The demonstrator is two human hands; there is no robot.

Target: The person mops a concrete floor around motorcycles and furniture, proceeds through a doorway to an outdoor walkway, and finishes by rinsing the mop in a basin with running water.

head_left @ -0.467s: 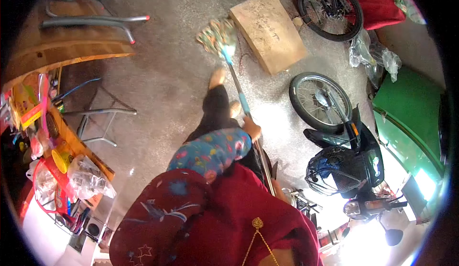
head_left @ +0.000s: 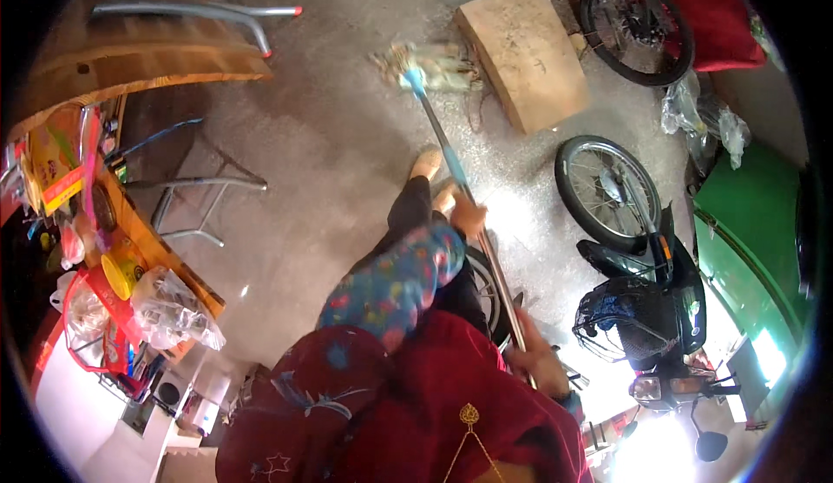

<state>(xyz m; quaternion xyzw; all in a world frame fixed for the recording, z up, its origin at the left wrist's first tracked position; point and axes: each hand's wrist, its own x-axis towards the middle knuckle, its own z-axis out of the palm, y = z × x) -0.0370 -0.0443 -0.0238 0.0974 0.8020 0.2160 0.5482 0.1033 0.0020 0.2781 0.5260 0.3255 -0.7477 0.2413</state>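
Note:
A mop [head_left: 444, 149] with a metal pole and light-blue fittings slants away from me across the floor. My left hand [head_left: 468, 216], below a blue floral sleeve, is wrapped round the middle of the pole. Nearer to my body, my right hand [head_left: 538, 360] grips the pole's upper part. The mop's pale strands [head_left: 434, 68] are spread on the concrete, slightly blurred, close to the left side of a cardboard-coloured box [head_left: 525, 58]. My foot [head_left: 425, 164] shows beside the pole.
To the right stand a motorbike with a front basket [head_left: 629, 318], a second wheel [head_left: 638, 27], plastic bags [head_left: 681, 105] and a green panel [head_left: 751, 223]. On the left are a wooden table [head_left: 165, 65] with metal legs, a metal stand [head_left: 195, 184] and a cluttered shelf [head_left: 160, 249].
The mop head has swung right, toward the box, and its strands fan out sideways. My right hand shows more fully on the pole. The surroundings have shifted slightly right in view.

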